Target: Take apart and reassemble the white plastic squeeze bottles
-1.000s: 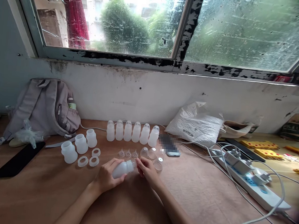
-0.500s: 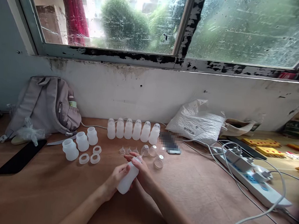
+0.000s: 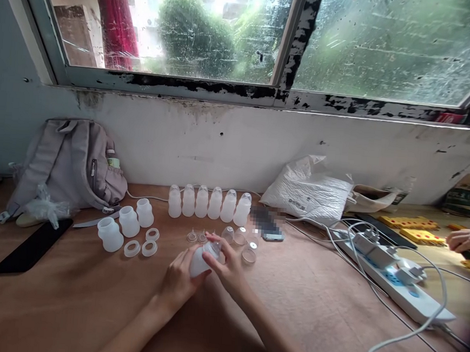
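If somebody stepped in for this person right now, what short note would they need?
Left hand grips a white bottle over the table. Right hand has its fingers at the bottle's top.
Done, by the look of it: six capped bottles stand in a row by the wall.
Left: three open bottles at the left with three loose rings beside them; small clear nipples and domed caps lie just past the hands.
Another person's hand works at the far right.
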A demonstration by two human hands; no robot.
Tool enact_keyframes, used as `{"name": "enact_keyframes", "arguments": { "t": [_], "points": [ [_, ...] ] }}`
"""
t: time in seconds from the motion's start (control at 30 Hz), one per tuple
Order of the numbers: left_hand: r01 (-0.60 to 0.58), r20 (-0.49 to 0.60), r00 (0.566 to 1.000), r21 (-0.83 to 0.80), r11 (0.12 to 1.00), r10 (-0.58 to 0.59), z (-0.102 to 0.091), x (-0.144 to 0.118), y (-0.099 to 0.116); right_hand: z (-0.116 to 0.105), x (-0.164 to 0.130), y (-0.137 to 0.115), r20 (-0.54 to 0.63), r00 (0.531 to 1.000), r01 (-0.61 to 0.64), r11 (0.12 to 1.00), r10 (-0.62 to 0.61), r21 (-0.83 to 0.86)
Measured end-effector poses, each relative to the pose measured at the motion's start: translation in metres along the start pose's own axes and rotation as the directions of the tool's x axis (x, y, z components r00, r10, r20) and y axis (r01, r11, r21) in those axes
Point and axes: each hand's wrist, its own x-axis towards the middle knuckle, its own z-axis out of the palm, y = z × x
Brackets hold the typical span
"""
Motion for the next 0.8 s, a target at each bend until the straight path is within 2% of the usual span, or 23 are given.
{"name": "enact_keyframes", "arguments": {
  "t": [0.1, 0.13, 0.2, 0.27, 0.33, 0.4, 0.47, 0.5, 0.57, 0.63, 0.73, 0.8],
  "points": [
    [0.0, -0.033, 0.999, 0.089, 0.996, 0.003, 0.001, 0.002, -0.014, -0.025, 0.012, 0.007, -0.147, 0.975, 0.115, 0.944, -0.166, -0.308],
    [0.008, -0.029, 1.0, 0.102, 0.995, -0.005, 0.001, 0.002, -0.017, -0.035, 0.016, 0.011, -0.215, 0.95, 0.117, 0.896, -0.226, -0.428],
    [0.021, -0.021, 1.0, 0.117, 0.993, -0.018, 0.0, 0.002, -0.02, -0.056, 0.023, 0.02, -0.284, 0.919, 0.026, 0.762, -0.273, -0.648],
    [0.018, -0.01, 1.0, 0.128, 0.992, -0.017, -0.002, 0.002, -0.02, -0.077, 0.028, 0.029, -0.338, 0.91, -0.116, 0.634, -0.241, -0.765],
    [-0.002, -0.009, 1.0, 0.14, 0.99, 0.004, -0.003, 0.001, -0.017, -0.093, 0.031, 0.034, -0.374, 0.913, -0.237, 0.534, -0.165, -0.812],
    [-0.025, -0.012, 1.0, 0.15, 0.988, 0.027, -0.003, 0.001, -0.015, -0.103, 0.033, 0.037, -0.304, 0.952, -0.242, 0.501, -0.043, -0.831],
    [-0.032, -0.009, 0.999, 0.158, 0.987, 0.034, -0.004, 0.001, -0.015, -0.104, 0.033, 0.038, -0.113, 0.993, -0.118, 0.555, 0.043, -0.823],
    [-0.034, -0.002, 0.999, 0.161, 0.986, 0.035, -0.004, 0.002, -0.016, -0.101, 0.033, 0.039, -0.022, 0.999, -0.047, 0.6, 0.049, -0.798],
    [-0.047, 0.027, 0.999, 0.165, 0.985, 0.043, -0.005, 0.003, -0.018, -0.092, 0.032, 0.039, 0.053, 0.998, 0.021, 0.696, 0.025, -0.718],
    [-0.07, 0.058, 0.996, 0.165, 0.984, 0.061, -0.006, 0.003, -0.019, -0.08, 0.03, 0.04, -0.005, 0.999, -0.028, 0.793, 0.031, -0.609],
    [-0.103, 0.089, 0.992, 0.162, 0.981, 0.09, -0.006, 0.004, -0.021, -0.066, 0.028, 0.041, -0.157, 0.985, -0.127, 0.935, 0.078, -0.332],
    [-0.124, 0.105, 0.989, 0.162, 0.979, 0.108, -0.006, 0.004, -0.022, -0.061, 0.027, 0.04, -0.241, 0.964, -0.147, 0.979, 0.11, -0.142]
  ]
}}
